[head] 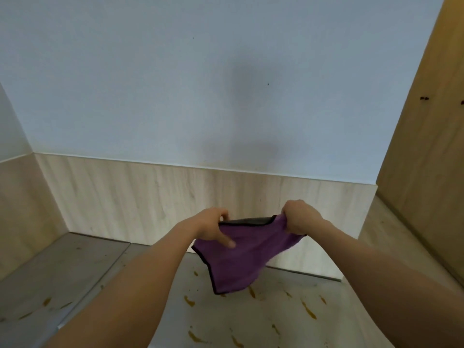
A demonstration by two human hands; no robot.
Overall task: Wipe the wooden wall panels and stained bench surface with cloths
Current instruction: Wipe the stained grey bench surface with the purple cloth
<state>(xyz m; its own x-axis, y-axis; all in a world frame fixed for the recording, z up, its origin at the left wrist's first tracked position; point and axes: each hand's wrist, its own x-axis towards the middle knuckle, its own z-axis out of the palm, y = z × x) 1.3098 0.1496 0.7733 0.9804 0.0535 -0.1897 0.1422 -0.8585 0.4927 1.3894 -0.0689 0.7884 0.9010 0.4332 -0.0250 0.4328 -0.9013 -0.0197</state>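
Cloth (241, 257) purple with thin black edging; upper folded-over edge shows dark grey. Table (253, 320) pale off-white, faint mottled speckle, scattered orange-brown streaks and blotches (308, 310). Left section of the table (62, 267) plain grey, a few small orange-brown marks. Low wall panels (150, 197) light beige wood grain, vertical streaks. Wall (175, 84) above pale blue-white, with a soft grey shadow patch. Tall panel (426, 159) at right yellowish tan wood, a few dark red-brown spots (424, 98).
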